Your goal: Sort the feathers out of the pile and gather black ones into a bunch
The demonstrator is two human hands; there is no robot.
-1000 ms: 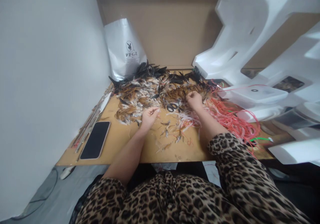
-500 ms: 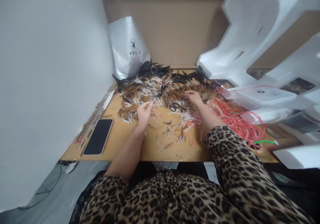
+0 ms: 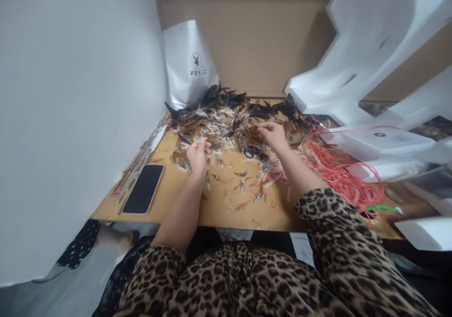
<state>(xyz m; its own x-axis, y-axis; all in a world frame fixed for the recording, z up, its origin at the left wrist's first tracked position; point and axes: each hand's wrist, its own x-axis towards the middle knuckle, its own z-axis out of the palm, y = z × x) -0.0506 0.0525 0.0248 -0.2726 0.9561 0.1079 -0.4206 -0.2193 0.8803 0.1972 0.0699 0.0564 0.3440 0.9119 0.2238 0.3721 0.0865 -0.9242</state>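
Observation:
A wide heap of brown, white and black feathers (image 3: 219, 119) spreads across the back of the wooden table (image 3: 219, 208). At the heap's near left edge is my left hand (image 3: 198, 154), its fingers pinched together; what lies between them is too small to make out. My right hand (image 3: 273, 135) reaches over the right half of the heap, thumb and fingertips pressed together among brown feathers, and their contents are unclear too. Black-handled scissors (image 3: 249, 152) lie between the two hands, with the blades hidden. Loose small feathers (image 3: 243, 185) are scattered on the table nearer to me.
A phone (image 3: 143, 189) lies at the left, beside thin sticks (image 3: 136, 166) along the wall. Behind the feathers stands a silver bag (image 3: 190, 67). Pink-red ribbon strands (image 3: 339, 180) and white foam pieces (image 3: 377, 140) crowd the right. Another person's leg (image 3: 111, 238) shows below left.
The view has shifted, so the table sits slightly further right. My left hand has moved a little left, away from the right hand. Another person's leg has come into view at lower left.

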